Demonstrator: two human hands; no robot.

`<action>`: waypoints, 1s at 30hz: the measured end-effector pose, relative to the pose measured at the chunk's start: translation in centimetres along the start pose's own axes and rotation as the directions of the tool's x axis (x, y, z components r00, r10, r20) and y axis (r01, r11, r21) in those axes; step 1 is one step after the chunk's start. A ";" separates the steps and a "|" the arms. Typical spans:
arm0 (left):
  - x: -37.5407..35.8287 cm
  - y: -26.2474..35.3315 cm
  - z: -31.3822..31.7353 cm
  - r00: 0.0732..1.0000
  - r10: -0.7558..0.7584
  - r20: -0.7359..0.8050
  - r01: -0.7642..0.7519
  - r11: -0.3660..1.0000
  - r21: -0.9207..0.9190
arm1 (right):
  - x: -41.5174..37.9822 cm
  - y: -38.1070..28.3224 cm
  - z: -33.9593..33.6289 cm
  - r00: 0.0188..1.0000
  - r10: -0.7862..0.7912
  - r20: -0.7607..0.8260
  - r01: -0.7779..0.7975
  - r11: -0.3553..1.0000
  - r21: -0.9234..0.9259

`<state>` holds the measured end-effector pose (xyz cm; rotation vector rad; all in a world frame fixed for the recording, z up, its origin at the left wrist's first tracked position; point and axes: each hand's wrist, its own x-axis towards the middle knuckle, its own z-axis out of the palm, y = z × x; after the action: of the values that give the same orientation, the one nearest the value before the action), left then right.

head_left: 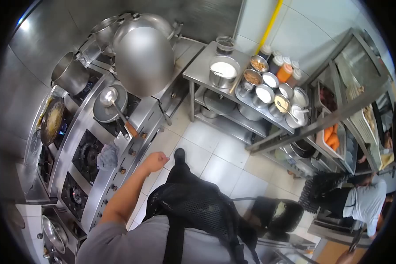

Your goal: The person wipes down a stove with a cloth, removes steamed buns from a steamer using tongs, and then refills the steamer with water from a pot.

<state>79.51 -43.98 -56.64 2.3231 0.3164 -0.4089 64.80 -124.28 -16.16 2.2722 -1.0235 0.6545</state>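
My left hand (155,162) hangs over the floor beside the front of the stove, its fingers curled in and no object showing in them. It touches nothing. Nearest to it are the stove's control knobs and a ladle (114,103) with a wooden handle, lying across a covered pan (104,110). A crumpled grey cloth (108,157) rests on the stove's front edge, left of the hand. My right hand is out of view.
A blackened pan (53,121) sits over a blue flame. Tall pots (70,75) stand at the back. A steel table (198,66) carries tubs and sauce bottles (284,71). Carrots (331,137) fill a rack basket. A co-worker (367,200) bends at the far right.
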 end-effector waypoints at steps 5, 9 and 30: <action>6.4 -0.4 -8.1 0.987 0.117 -0.109 -0.118 0.993 -0.004 | 0.5 -3.8 -1.9 0.992 -0.067 -0.108 0.098 0.943 0.319; 10.0 8.1 -20.6 0.997 -0.076 -0.020 0.070 0.977 -0.203 | -0.9 -13.7 -7.0 0.915 -0.088 -0.394 0.274 0.851 0.447; 38.6 15.1 -55.8 0.757 0.140 -0.639 0.235 0.853 0.466 | -7.8 -77.5 -12.4 0.118 -0.958 0.263 -0.893 0.013 0.449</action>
<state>131.15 -10.60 -24.28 2.9564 0.6761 0.3945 118.39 -69.25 -34.22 4.4778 -0.4627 -1.8264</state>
